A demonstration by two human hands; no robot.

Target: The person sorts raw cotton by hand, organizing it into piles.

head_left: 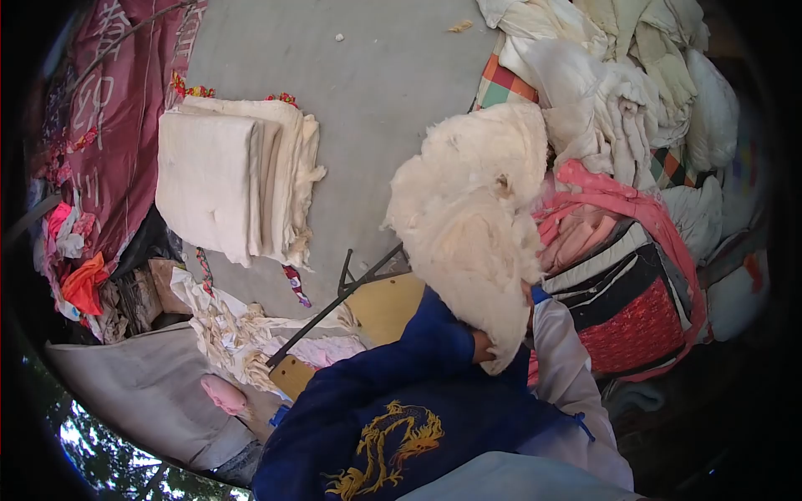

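Note:
A thick, fluffy wad of cream cotton batting (476, 200) is held up in front of my body, its lower end narrowing toward my waist. My left hand (483, 346), below a navy sleeve, is closed on the batting's lower edge, with part of the fingers hidden. At the right edge of the same piece, my right hand (528, 306) grips it; only a sliver of that hand shows. A folded stack of cream cotton pads (209, 179) lies on the grey surface to the left, apart from both hands.
A grey sheet-covered surface (359, 75) stretches ahead. White wadding and cloth (601, 92) pile up at the right, above a bundle with red fabric (639, 330) and a pink wrap. A dark metal-framed wooden chair (388, 305) stands close by. A maroon printed banner (109, 142) hangs at left.

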